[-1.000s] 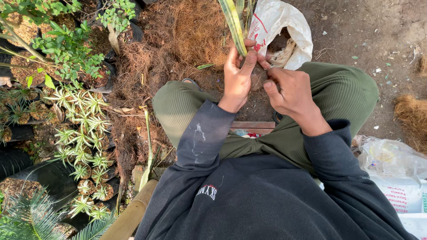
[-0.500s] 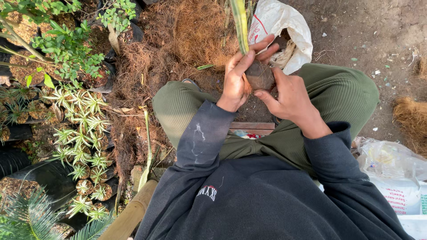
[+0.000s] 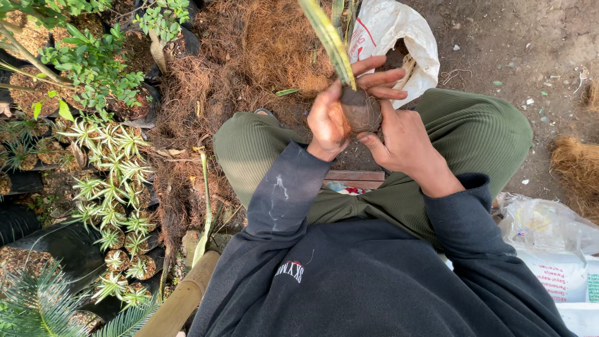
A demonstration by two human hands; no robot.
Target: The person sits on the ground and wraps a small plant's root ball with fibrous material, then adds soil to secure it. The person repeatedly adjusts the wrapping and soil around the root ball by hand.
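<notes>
While the left hand (image 3: pixel 329 118) and right hand (image 3: pixel 399 134) press together around the small brown soil-packed root ball (image 3: pixel 360 110) of a yellow-green striped-leaf plant (image 3: pixel 327 39), held above the knees, it looks light but crumbly (best cupped low, not by the leaves).

Soft, even daylight fills the scene, with no hard shadows and only faint shading under the knees. The white plastic bag (image 3: pixel 399 37) at the top looks bright but not blown out. Focus is sharp across the middle; the long leaf (image 3: pixel 327 40) close to the lens is slightly soft. Straight lines bend slightly toward the corners.
</notes>
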